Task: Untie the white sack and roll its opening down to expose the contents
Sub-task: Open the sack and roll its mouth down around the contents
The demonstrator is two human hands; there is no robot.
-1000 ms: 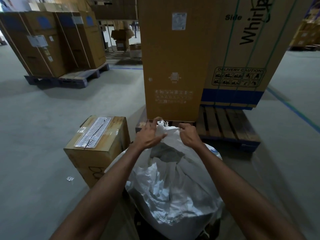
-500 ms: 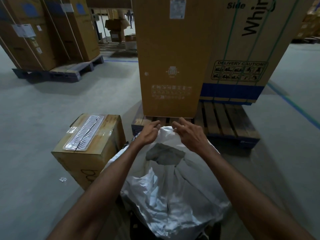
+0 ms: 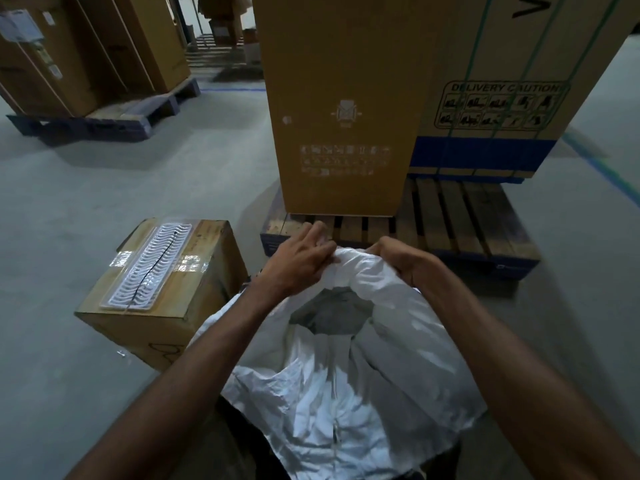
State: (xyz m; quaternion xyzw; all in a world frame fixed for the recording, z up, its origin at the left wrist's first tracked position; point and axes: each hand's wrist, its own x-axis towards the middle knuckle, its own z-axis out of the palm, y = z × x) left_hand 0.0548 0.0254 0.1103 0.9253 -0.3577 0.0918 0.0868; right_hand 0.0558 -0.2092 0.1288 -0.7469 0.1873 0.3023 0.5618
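Observation:
A crumpled white sack stands on the floor right in front of me, filling the lower middle of the head view. It has a grey patch just below its bunched top. My left hand pinches the gathered sack mouth from the left, fingers stretched over it. My right hand is closed around the same bunched top from the right. The contents are hidden inside the sack.
A small cardboard box with a clear blister strip on its lid sits at the left of the sack. Beyond the sack is a wooden pallet carrying tall cartons. More cartons on a pallet stand at far left.
My hands have closed on the sack's bunched top, the right hand going from spread fingers to a fist around it. The camera has tilted down and closer.

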